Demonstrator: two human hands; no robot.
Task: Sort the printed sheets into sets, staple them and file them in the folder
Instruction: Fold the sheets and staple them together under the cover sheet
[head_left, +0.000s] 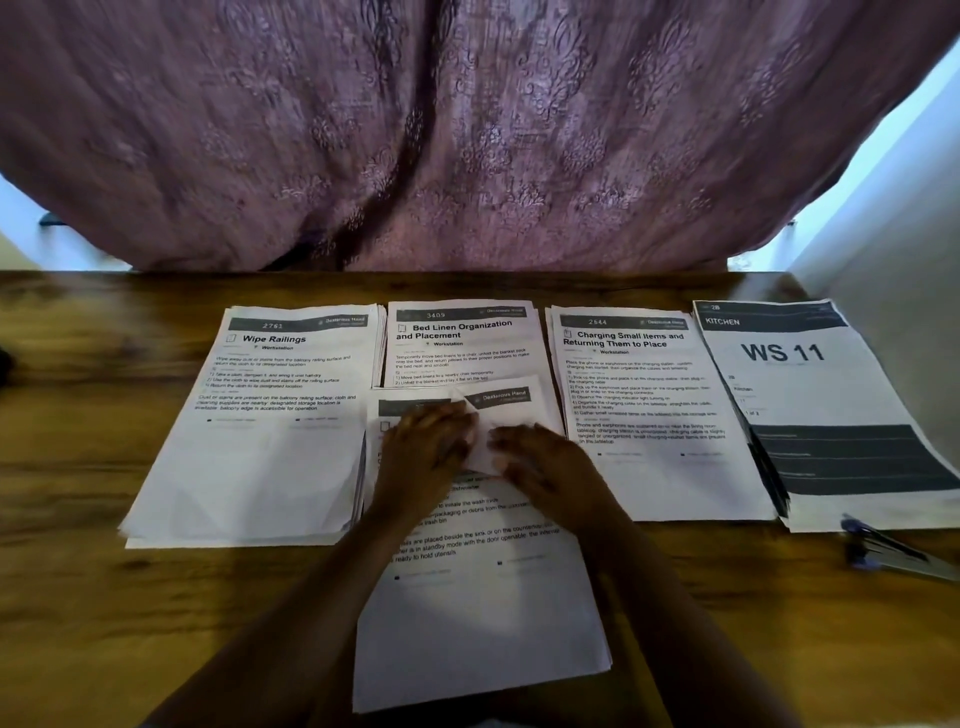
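Four stacks of printed sheets lie in a row on the wooden table: "Wipe Railings", "Bed Linen Organization", "Charging Small Items" and a "WS 11" kitchen cover stack. A fifth stack lies nearest me, overlapping the Bed Linen stack. Its top sheet is bent up and folded over at the upper edge. My left hand and my right hand meet at that fold, each pinching the raised paper from its own side. Motion blur hides the fingertips. No folder is in view.
A blue and silver stapler lies at the right, by the front corner of the WS 11 stack. A purple patterned curtain hangs behind the table's far edge. A dark object shows at the left border.
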